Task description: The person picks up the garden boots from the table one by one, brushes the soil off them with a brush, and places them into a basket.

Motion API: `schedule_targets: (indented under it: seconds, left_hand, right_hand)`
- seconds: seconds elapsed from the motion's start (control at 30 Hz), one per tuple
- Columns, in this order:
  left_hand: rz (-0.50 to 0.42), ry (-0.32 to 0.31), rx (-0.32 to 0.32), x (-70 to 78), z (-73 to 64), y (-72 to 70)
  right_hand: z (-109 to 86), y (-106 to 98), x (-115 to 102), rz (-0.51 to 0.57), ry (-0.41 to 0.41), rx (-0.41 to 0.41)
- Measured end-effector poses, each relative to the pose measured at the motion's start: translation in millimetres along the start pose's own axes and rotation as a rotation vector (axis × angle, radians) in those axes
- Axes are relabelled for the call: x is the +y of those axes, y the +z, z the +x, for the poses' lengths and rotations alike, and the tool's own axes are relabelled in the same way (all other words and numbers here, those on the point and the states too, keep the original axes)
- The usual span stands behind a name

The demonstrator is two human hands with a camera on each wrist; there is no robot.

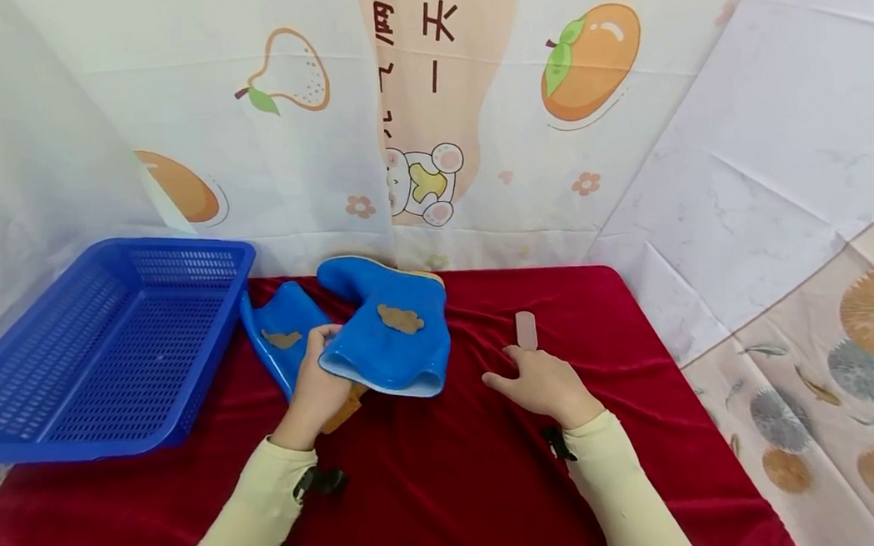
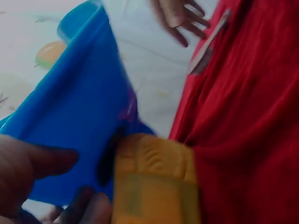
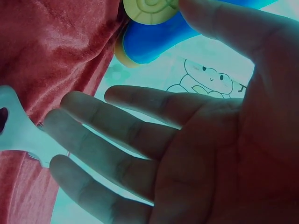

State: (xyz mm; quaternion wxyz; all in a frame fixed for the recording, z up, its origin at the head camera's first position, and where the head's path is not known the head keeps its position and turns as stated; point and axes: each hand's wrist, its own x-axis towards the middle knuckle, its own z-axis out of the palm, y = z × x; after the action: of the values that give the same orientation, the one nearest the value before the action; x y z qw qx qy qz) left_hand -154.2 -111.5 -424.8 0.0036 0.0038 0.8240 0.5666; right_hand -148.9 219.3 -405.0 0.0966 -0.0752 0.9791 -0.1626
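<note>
My left hand (image 1: 321, 390) grips a blue rain boot (image 1: 381, 343) by the edge of its shaft, the opening turned toward me and the toe pointing to the back left. A brown mud-like patch (image 1: 401, 319) marks its side. Beside it on the cloth lies a second blue rain boot (image 1: 289, 311) with a similar brown patch and an orange sole (image 2: 156, 177), partly covered by my hand and the first boot. My right hand (image 1: 545, 383) holds nothing, its fingers spread (image 3: 126, 130). Just beyond its fingertips is a pale pinkish brush (image 1: 526, 330), partly hidden by the hand.
A large blue plastic basket (image 1: 236, 256) with slotted walls stands at the left. Red velvet cloth (image 1: 450, 489) covers the table. Printed curtains (image 1: 488, 119) hang behind the table's back edge and along its right side.
</note>
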Motion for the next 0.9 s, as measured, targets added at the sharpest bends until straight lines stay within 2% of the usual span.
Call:
schedule_targets:
  seconds: [0.13,0.2,0.33,0.4,0.47,0.53,0.6,0.73,0.8,0.9]
  left_hand:
    - [0.048,0.014,0.024,0.4,-1.1,9.6]
    - [0.041,0.072,-0.017,1.3,-1.0,15.2]
    - [0.021,0.227,-0.128,4.3,-5.3,30.8]
    - [0.028,0.261,-0.144,7.5,-8.9,41.0]
    - [0.025,0.249,-0.122,12.1,-12.0,52.4]
    - [-0.015,0.231,-0.072,16.5,-13.4,65.7]
    - [-0.081,0.225,-0.023,20.6,-14.4,79.5]
    - [-0.225,0.26,0.055,25.1,-14.0,103.3]
    - [-0.288,0.285,0.092,27.1,-12.6,110.0]
    - [-0.382,0.316,0.149,29.5,-9.2,112.3]
  right_hand:
    - [0.0,-0.8,-0.7,0.001,0.0,0.001]
    - [-0.1,-1.0,-1.0,0.0,-0.002,0.001]
    - [-0.3,-1.0,-1.2,-0.001,-0.008,-0.003]
    - [-0.3,-0.8,-0.8,-0.002,-0.011,-0.005]
    - [-0.3,-0.7,-0.2,-0.004,-0.011,-0.011]
    - [-0.5,-0.6,0.3,-0.004,-0.01,-0.021]
    - [-0.8,-0.3,0.8,-0.002,-0.003,-0.035]
    - [-1.0,-0.5,1.7,-0.003,0.004,-0.054]
    - [-0.6,-0.8,1.7,0.0,0.004,-0.057]
    - [0.4,-1.2,1.9,0.004,-0.009,-0.057]
